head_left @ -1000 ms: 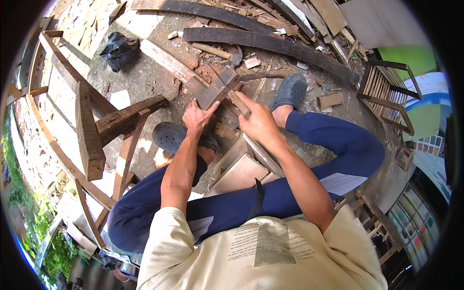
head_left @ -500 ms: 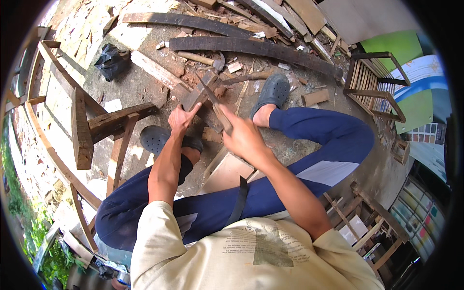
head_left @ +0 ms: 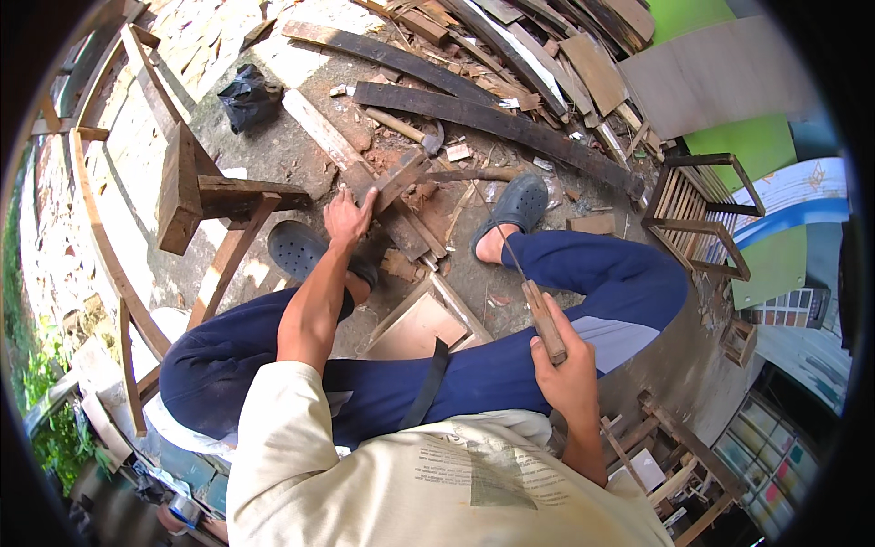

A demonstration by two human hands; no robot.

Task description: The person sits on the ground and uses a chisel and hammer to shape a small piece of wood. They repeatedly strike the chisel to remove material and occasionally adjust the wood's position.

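Note:
Low between my feet, a short dark wooden block lies slantwise across a long wooden piece. My left hand holds the near end of the block, its thumb against it and its fingers by the piece beneath. Away to the right, above my thigh, my right hand grips the wooden handle of a narrow blade. The blade is seen nearly edge-on and points up and forward, apart from the wood. I cannot tell whether it is a saw or a knife.
A hammer and two long curved dark beams lie beyond the block. Scrap wood is heaped behind them. Wooden frames stand at left, a slatted rack at right. A shallow wooden box sits between my legs.
My right hand has drawn the wooden-handled blade back and to the right, away from the block. My left hand stays on the block. The whole view has shifted slightly.

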